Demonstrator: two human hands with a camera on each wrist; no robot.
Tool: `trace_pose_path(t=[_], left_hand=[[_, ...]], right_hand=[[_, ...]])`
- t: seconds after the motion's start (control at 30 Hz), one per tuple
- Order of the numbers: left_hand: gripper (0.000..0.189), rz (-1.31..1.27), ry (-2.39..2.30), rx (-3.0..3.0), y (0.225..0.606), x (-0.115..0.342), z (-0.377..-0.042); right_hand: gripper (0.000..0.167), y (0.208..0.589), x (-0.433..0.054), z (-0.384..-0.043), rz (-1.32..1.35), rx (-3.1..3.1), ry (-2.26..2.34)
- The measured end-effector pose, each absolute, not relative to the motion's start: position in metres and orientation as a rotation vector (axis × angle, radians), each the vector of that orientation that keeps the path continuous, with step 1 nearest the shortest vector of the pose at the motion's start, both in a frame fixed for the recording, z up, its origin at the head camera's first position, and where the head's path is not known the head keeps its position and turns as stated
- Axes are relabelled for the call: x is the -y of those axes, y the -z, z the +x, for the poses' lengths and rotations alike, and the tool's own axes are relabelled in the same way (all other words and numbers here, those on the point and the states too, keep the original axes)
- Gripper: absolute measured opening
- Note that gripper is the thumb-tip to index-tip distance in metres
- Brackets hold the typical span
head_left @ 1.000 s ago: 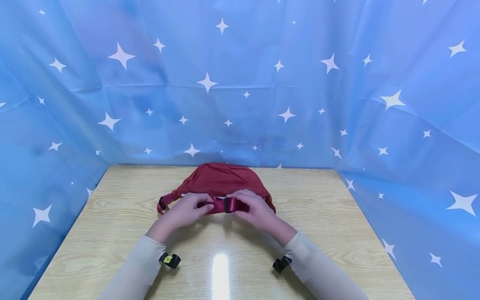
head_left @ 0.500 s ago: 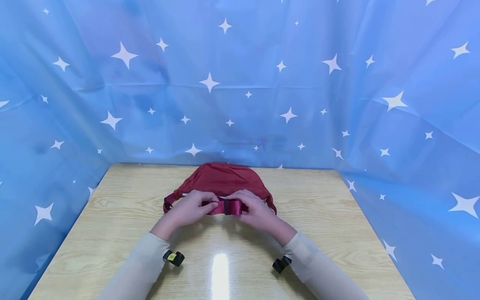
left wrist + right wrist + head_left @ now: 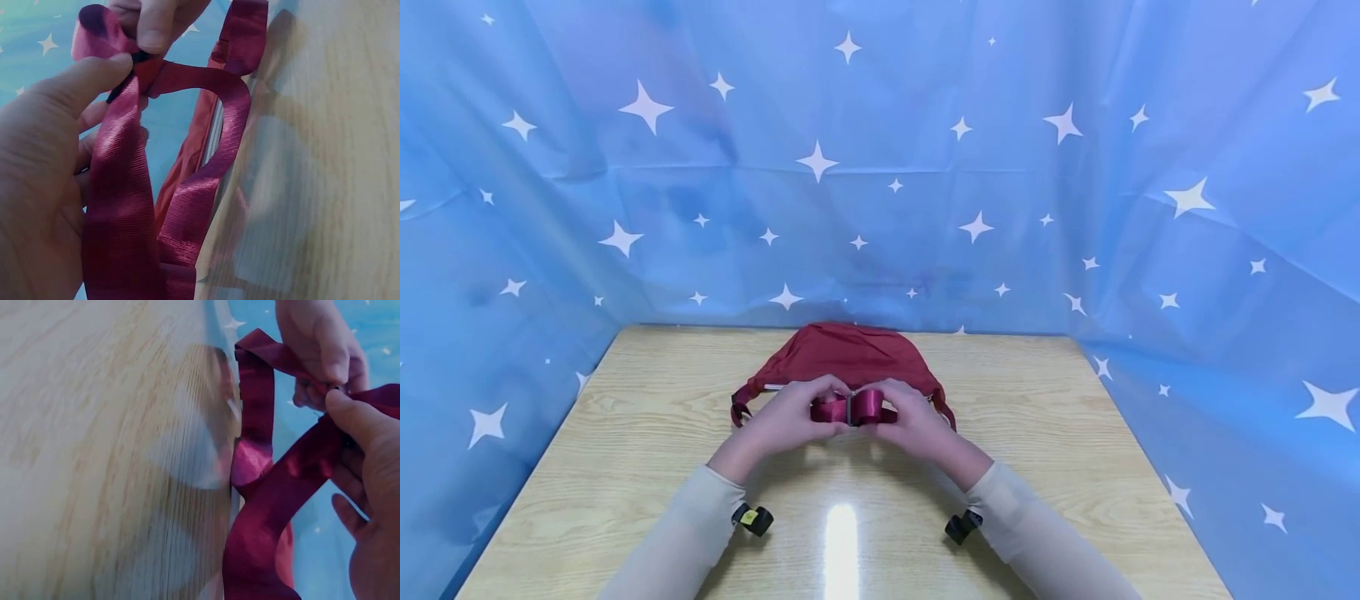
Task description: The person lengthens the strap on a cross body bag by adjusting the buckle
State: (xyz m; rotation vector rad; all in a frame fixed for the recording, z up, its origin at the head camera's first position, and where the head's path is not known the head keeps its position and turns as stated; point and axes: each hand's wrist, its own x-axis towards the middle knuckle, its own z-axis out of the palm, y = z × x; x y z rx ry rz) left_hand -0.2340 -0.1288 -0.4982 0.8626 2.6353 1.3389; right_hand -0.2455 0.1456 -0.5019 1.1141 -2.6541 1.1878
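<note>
A dark red waist bag (image 3: 853, 357) lies toward the back of the table, with its shiny red strap (image 3: 831, 410) drawn up along the front. On the strap sits a black slider buckle (image 3: 850, 410), mostly hidden by fingers in both wrist views. My left hand (image 3: 793, 417) pinches strap and buckle from the left, thumb on top in the left wrist view. From the right, my right hand (image 3: 913, 419) pinches the strap beside the buckle. A loop of strap (image 3: 100, 37) stands up near the right hand's fingers; lower lengths hang in curves.
The wooden table (image 3: 1037, 492) reaches back to a blue curtain with white stars (image 3: 880, 208), which also closes in both sides. A bright light reflection lies on the near tabletop. A small black wrist camera (image 3: 752, 518) sits on the left sleeve, another (image 3: 964, 527) on the right.
My left hand has moved right along the strap, up to the buckle. The strap loop by the right hand has risen into a rounder shape. The bag's left end has shifted slightly inward.
</note>
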Motion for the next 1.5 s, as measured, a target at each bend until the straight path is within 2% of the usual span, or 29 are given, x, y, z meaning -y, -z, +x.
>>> trace_pose_path(t=[0.4,0.77,1.07,1.17,1.33,1.5], left_hand=[[0.047,0.927,-1.214,-2.795,0.502,0.123,-0.233],[0.045,0.922,-1.204,-2.807,0.506,0.125,-0.232],[0.045,0.912,-1.201,-2.836,0.503,0.130,-0.233],[0.045,0.916,-1.178,-2.856,0.503,0.132,-0.233],[0.045,0.928,-1.158,-2.859,0.503,0.133,-0.233],[0.044,0.949,-1.170,-2.852,0.502,0.135,-0.233]], right_hand=[[0.051,0.493,-0.147,-0.243,1.170,2.563,-1.287],[0.042,0.474,-0.135,-0.242,1.284,2.504,-1.087],[0.040,0.471,-0.133,-0.239,1.093,2.578,-1.626],[0.042,0.465,-0.134,-0.239,1.091,2.679,-1.481],[0.042,0.456,-0.128,-0.241,1.259,2.702,-0.981],[0.038,0.458,-0.121,-0.242,1.235,2.644,-1.074]])
